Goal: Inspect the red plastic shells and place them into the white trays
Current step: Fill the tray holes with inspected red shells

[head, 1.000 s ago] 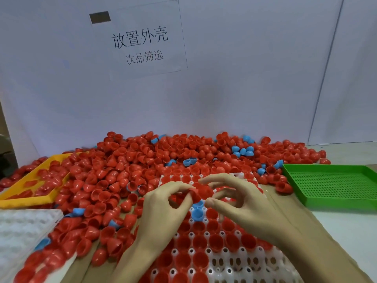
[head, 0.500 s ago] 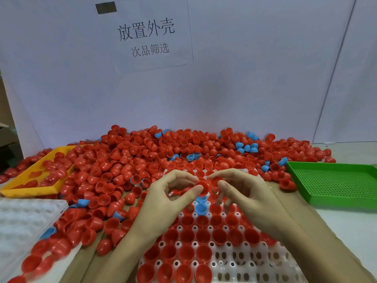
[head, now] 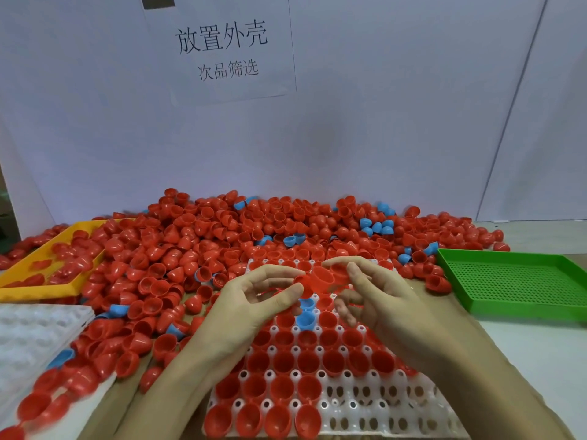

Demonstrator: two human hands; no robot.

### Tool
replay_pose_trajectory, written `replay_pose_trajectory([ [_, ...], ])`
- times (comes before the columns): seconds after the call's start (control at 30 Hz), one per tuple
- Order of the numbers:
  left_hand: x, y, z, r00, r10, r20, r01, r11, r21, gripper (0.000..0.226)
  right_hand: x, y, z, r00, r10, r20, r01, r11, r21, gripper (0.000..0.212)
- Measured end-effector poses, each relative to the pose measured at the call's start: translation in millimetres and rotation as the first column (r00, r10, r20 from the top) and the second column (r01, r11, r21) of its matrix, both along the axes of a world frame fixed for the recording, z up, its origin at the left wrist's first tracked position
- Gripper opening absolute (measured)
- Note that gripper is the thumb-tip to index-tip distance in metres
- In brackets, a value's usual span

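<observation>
Glossy smooth plastic red shells [head: 222,249] fill a translucent white plastic tray [head: 374,408], beside a matt perforated green plastic tray [head: 514,281] and a paper sign [head: 222,49].

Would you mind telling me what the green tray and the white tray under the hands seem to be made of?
Green tray: apparently rigid moulded plastic, matte, with a perforated grid floor. White tray: probably thin formed plastic, slightly translucent and glossy, with round pockets and holes.
</observation>
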State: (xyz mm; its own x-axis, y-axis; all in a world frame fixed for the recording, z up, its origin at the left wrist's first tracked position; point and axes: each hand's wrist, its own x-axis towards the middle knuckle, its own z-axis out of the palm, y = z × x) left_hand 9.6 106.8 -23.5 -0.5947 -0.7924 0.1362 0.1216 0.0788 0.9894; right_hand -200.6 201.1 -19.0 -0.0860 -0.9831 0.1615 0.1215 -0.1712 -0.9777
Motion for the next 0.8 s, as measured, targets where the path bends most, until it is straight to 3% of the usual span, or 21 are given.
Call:
replay_pose_trajectory([
  [0.13, 2, -1, 1, 0.995, 0.101, 0.006, -0.101, 0.994, -0.046, 0.032, -11, -2, 0, 0.999, -0.034, -0.009, 0.035, 0.993, 0.109, 0.038],
  [0.23, 4, -3, 0, 0.981, 0.193, -0.006, -0.193, 0.981, 0.0, 0.03, -26, 3, 1, 0.973, 0.214, -0.092, -0.18, 0.942, 0.285, 0.042],
  [0.3, 5, -6, -1, 0.974, 0.225, 0.005, -0.225, 0.974, 0.015, 0.03, -30, 3, 2, 0.96, 0.268, -0.085, -0.229, 0.922, 0.313, 0.039],
  [0.4, 6, -7, -3, 0.975, 0.222, 0.019, -0.222, 0.974, 0.033, 0.028, -32, -3, 2, 0.984, 0.014, 0.177, -0.045, 0.984, 0.174, 0.05],
  [0.47, 5, -6, -4, 0.98, 0.199, 0.028, -0.2, 0.979, 0.038, 0.025, -32, -6, -1, 0.913, -0.086, 0.398, 0.052, 0.994, 0.094, 0.075],
  [0.53, 3, -4, -4, 0.984, 0.176, 0.031, -0.177, 0.983, 0.039, 0.023, -32, -7, -2, 0.894, -0.137, 0.428, 0.124, 0.991, 0.058, 0.089],
  [0.63, 1, -1, -5, 0.989, 0.148, 0.021, -0.149, 0.986, 0.068, 0.026, -27, -4, -1, 0.939, -0.146, 0.31, 0.136, 0.989, 0.054, 0.072],
  [0.7, 0, 1, -6, 0.991, 0.128, 0.025, -0.13, 0.988, 0.089, 0.037, -21, 0, 2, 0.991, -0.122, 0.045, 0.121, 0.992, 0.027, 0.05],
  [0.8, -3, 3, -7, 0.997, 0.074, 0.02, -0.075, 0.995, 0.067, 0.034, -7, 4, 1, 0.951, -0.059, -0.302, 0.046, 0.998, -0.051, 0.039],
])
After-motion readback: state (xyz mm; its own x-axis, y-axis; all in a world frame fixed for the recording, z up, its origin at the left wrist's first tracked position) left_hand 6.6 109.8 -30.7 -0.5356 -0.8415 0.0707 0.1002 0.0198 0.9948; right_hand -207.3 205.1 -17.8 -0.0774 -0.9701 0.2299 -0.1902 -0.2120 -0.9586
